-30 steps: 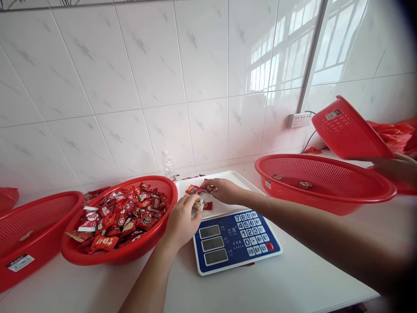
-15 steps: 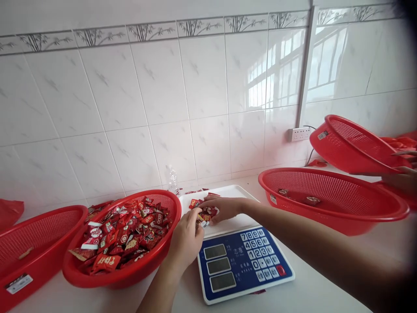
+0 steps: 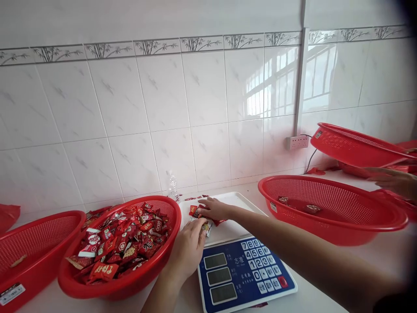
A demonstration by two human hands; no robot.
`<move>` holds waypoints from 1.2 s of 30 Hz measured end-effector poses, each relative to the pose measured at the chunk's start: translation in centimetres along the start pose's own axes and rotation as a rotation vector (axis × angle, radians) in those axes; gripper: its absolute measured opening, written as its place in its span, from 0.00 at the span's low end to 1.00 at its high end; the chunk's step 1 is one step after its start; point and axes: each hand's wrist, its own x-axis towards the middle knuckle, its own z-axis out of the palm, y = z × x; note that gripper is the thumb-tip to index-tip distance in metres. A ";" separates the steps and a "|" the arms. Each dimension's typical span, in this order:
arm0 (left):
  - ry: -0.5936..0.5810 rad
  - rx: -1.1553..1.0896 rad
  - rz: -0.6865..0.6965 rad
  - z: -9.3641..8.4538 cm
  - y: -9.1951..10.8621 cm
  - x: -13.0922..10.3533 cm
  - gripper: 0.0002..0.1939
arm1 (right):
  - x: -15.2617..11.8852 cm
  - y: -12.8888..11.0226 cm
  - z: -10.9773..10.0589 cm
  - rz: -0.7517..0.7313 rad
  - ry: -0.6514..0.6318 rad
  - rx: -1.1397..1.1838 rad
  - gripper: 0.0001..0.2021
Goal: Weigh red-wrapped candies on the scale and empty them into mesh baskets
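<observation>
A blue and white scale [image 3: 243, 274] lies on the white table, its white tray [image 3: 241, 217] behind the keypad. Red wrapped packets [image 3: 193, 209] rest at the tray's left part, under and between my hands. My left hand [image 3: 189, 243] is at the tray's left edge, fingers curled over a pale packet [image 3: 207, 226]. From the right, my right hand [image 3: 213, 208] reaches across the tray, fingers bent over the red packets. Left of the scale, a red basket [image 3: 172, 208] holds many red packets [image 3: 124, 243].
Another red basket [image 3: 42, 226] stands far left. Behind the packets is a clear bottle [image 3: 172, 184]. At right, a red basket [image 3: 325, 187] holds a few packets; another person's hands [image 3: 394, 180] hold a tilted red basket [image 3: 352, 145] above it. A socket [image 3: 297, 142] is on the wall.
My right hand has shifted slightly left over the packets, uncovering more of the tray. The other person's raised basket has tipped flatter and lower. The whole view has shifted a little.
</observation>
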 end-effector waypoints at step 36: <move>0.143 -0.030 0.023 0.0 -0.2 0.2 0.11 | 2.4 -1.4 -0.3 0.144 0.376 0.644 0.03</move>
